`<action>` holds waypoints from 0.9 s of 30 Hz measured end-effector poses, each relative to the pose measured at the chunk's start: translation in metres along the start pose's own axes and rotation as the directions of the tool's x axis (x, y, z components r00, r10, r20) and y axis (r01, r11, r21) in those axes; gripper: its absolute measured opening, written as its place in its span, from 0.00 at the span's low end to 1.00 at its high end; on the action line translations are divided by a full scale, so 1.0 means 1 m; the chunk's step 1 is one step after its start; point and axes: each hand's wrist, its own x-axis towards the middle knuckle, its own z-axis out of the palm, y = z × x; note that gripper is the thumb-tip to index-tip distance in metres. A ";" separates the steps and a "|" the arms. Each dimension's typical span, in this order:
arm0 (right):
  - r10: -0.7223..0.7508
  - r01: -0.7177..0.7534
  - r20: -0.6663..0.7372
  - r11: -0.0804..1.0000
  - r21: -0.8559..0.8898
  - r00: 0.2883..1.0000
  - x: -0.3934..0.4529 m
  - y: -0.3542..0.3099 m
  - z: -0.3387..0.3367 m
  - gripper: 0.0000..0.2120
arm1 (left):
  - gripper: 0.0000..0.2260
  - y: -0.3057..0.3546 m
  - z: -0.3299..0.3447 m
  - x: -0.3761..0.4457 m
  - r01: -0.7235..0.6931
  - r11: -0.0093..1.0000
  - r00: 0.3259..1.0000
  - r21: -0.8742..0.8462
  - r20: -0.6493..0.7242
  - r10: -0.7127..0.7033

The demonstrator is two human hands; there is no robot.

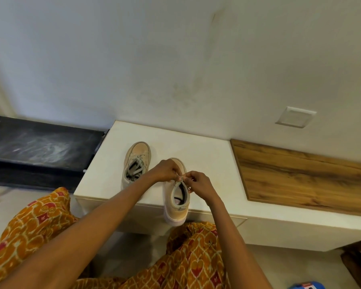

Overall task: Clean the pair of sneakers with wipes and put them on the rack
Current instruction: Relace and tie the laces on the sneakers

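Note:
Two beige sneakers stand on a white ledge (206,155). The left sneaker (137,161) sits further back with its grey laces loose. The right sneaker (176,203) is nearer, and its heel overhangs the ledge's front edge. Both my hands are over the right sneaker's tongue. My left hand (167,171) pinches its lace from the left. My right hand (198,182) pinches the lace from the right. The toe of the right sneaker is partly hidden behind my hands. No wipe is in sight.
A black rack (40,147) with dusty shelves stands to the left of the ledge. A wooden panel (304,174) lies on the ledge at the right. A white wall rises behind. A blue object (306,285) shows at the bottom right corner.

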 end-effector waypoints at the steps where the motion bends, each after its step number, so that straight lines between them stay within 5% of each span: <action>1: -0.015 0.015 -0.002 1.000 0.004 1.000 -0.001 0.001 0.000 0.09 | 0.09 0.000 0.000 0.001 0.000 0.999 1.000 0.037 0.008 -0.001; 5: -0.042 0.042 -0.051 0.999 0.006 0.998 -0.003 0.003 0.002 0.09 | 0.08 -0.003 0.003 0.000 0.036 0.995 0.998 0.092 -0.052 -0.032; 9: -0.144 0.111 -0.126 0.966 -0.233 0.982 -0.004 -0.003 0.012 0.07 | 0.03 -0.008 0.011 -0.009 0.047 0.989 0.992 -0.141 -0.110 -0.063; 16: -0.200 0.128 -0.235 0.949 -0.290 0.951 -0.008 0.002 0.028 0.05 | 0.08 -0.023 0.001 -0.012 0.138 0.869 0.989 -0.476 0.013 -0.150; 20: -0.202 0.137 -0.230 0.953 -0.269 0.952 -0.006 0.003 0.027 0.05 | 0.03 -0.022 0.005 -0.005 0.197 0.845 0.979 -0.498 0.049 -0.200; 23: -0.203 0.139 -0.204 0.947 -0.289 0.958 -0.003 0.003 0.024 0.05 | 0.11 -0.023 0.006 -0.004 0.154 0.850 0.988 -0.503 0.088 -0.127; 27: -0.220 0.152 -0.182 0.934 -0.325 0.958 -0.002 0.003 0.024 0.06 | 0.07 -0.024 0.009 -0.005 0.082 0.887 0.997 -0.455 0.025 -0.079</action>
